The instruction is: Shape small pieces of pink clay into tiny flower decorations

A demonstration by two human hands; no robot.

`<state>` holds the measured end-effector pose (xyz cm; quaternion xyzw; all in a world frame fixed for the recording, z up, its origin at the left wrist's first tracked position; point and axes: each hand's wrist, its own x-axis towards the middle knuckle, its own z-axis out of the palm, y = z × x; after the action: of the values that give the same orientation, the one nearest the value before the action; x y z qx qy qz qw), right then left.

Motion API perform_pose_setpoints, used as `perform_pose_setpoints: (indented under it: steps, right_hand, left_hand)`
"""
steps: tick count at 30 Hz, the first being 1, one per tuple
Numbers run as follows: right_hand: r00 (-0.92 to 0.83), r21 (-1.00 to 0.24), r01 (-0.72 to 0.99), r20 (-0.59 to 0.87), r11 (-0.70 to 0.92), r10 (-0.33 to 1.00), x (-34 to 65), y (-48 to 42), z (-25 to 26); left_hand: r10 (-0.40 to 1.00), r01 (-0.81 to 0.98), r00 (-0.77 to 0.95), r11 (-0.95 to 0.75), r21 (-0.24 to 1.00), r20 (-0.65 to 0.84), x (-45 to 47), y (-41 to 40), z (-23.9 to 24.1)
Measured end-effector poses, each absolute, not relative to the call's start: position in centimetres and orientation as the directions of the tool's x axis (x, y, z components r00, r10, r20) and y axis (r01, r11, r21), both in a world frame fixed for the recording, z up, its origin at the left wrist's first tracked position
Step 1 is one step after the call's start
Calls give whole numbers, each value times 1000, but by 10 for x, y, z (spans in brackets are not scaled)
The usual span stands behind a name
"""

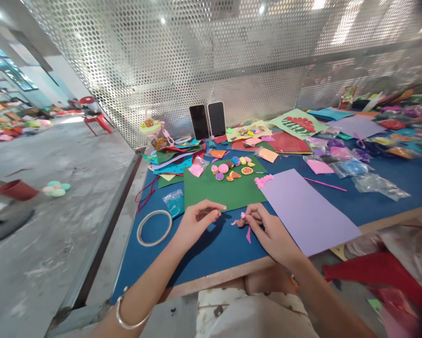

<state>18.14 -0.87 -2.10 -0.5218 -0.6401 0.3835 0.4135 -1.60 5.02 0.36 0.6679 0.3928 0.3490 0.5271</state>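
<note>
My right hand (265,227) is closed in a pinch on a small pink piece (243,215), just above the blue table top. A thin pink strip (248,235) shows just below those fingertips, and another pink scrap lies to their left. My left hand (200,223) is held a short way to the left, fingers bent, with a gap between thumb and forefinger. Beyond both hands lies a green sheet (204,190) bearing several small coloured pieces, among them a pizza-like disc (246,171). Crumpled pink bits (263,180) sit at the corner of a lilac sheet (306,211).
A roll of tape (154,228) and a bag of teal material (175,203) lie at the left. Two phones (208,120) lean against the perforated metal screen (183,61). Several plastic bags and coloured sheets cover the right side. The wooden table edge (221,277) is near my body.
</note>
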Motion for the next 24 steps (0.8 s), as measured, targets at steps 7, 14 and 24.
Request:
perform_pose_setpoints:
  steps: [7, 14, 24]
  right_hand:
    - [-64, -954, 273, 111, 124, 992, 178, 0, -24]
    - [4, -993, -99, 59, 59, 998, 169, 15, -21]
    - [-110, -900, -423, -62, -103, 992, 164, 18, -9]
  left_hand:
    - [880, -74, 464, 153, 986, -101, -15, 50, -5]
    - [847, -261, 467, 407, 875, -254, 1, 31, 1]
    - [899, -583, 404, 396, 709, -170, 30, 1, -8]
